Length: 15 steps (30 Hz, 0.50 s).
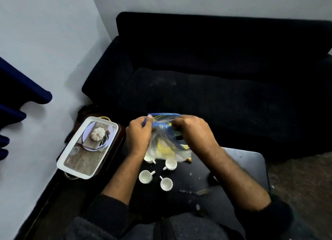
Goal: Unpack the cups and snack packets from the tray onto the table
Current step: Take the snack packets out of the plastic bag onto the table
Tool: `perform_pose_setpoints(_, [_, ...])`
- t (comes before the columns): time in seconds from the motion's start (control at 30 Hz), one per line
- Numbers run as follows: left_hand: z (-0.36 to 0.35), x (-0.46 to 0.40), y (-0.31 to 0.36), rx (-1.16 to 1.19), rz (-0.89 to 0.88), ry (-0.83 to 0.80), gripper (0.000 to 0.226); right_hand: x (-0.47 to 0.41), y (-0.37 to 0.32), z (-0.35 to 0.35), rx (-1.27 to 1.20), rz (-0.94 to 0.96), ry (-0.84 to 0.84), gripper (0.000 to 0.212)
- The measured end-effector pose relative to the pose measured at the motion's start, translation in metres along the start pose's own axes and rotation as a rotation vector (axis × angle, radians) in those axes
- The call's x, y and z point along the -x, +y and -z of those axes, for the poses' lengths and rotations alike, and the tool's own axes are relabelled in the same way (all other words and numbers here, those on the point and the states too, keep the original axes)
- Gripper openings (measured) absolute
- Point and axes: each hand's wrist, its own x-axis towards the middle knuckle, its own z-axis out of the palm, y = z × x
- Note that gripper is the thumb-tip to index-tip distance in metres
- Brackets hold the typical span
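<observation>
Snack packet (166,132) is gripped at its top edge by left hand (139,134) and right hand (193,132), above four white cups (146,176) on the table (233,168).

A dark, glossy surface (239,169), flecked with pale specks, is seen. Four white cups (146,176) are set on it, close together, mouths upward. A yellow snack packet (187,159) is laid just behind them. Beside the surface, a white tray (86,148) is placed.
</observation>
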Motion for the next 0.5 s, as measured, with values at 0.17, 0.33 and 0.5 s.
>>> perform_pose_setpoints(0.17, [-0.003,0.008,0.033,-0.103,-0.099,-0.013,0.035,-0.004,0.008,0.010,-0.327,-0.272,0.152,0.007])
perform_pose_setpoints(0.33, [-0.011,0.011,0.034,-0.281,-0.167,-0.056,0.022,-0.003,0.016,0.031,-0.647,-0.404,0.261,0.004])
perform_pose_setpoints(0.5, [0.003,0.006,0.015,-0.239,-0.010,0.053,0.016,0.000,0.028,0.033,-0.976,-0.544,0.435,0.005])
